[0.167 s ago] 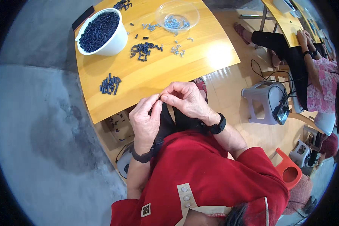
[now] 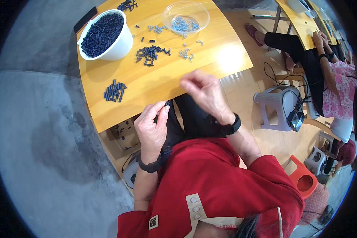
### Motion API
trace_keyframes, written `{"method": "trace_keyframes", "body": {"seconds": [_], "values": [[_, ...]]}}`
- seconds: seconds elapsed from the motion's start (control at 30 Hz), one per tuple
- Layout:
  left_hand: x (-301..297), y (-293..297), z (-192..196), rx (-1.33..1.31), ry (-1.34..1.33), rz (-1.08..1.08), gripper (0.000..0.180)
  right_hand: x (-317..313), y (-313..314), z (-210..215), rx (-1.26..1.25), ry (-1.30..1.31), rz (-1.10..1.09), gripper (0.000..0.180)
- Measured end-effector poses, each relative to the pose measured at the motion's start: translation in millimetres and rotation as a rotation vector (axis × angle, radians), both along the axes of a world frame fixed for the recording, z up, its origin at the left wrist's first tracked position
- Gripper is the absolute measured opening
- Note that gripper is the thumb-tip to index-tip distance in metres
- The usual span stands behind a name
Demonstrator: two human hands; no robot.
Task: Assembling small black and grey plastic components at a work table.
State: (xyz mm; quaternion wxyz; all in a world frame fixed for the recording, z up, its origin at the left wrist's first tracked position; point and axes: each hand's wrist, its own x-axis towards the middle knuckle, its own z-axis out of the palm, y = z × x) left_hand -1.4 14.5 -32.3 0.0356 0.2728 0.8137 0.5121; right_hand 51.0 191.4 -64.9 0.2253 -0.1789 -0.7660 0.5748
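Between the thumb and forefinger of my left hand (image 2: 151, 123) is a small black piece (image 2: 167, 103), pinched just off the table's front edge. It looks like the short black tubular parts on the table, but only its end shows. My right hand (image 2: 205, 91) is apart from it, over the front edge to the right; its fingers are curled and smeared by motion, so I cannot tell if anything is in them. Nearest my left hand on the table lies a pile of black tubular parts (image 2: 115, 91). Farther back is a looser heap of black parts (image 2: 150, 54).
A white bucket (image 2: 125, 43) full of black parts stands at the back left. Behind the loose heap, a clear round bowl (image 2: 204, 24) holds small silvery pieces, with more silvery pieces (image 2: 186, 54) scattered nearby. A grey stool (image 2: 273, 109) and another person (image 2: 337, 85) are to the right.
My right hand has let go of the small black piece and moved up and to the right, away from my left hand. My left hand stays nearly in place.
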Motion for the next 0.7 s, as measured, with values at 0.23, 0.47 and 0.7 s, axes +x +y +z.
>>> {"method": "trace_keyframes", "body": {"seconds": [0.23,0.47,0.7], "values": [[-5.2,2.8,-2.9,0.048,-0.008,-0.011,0.011,-26.9,57.8,-21.3,0.439,-0.147,-0.337,0.006],[-8.2,2.2,-4.9,0.043,-0.017,-0.016,0.011,-39.6,63.9,-24.9,0.584,-0.118,-0.281,0.006],[-8.7,2.4,-6.3,0.046,-0.02,-0.005,0.012,-42.9,65.2,-26.4,0.549,-0.136,-0.311,0.006]]}}
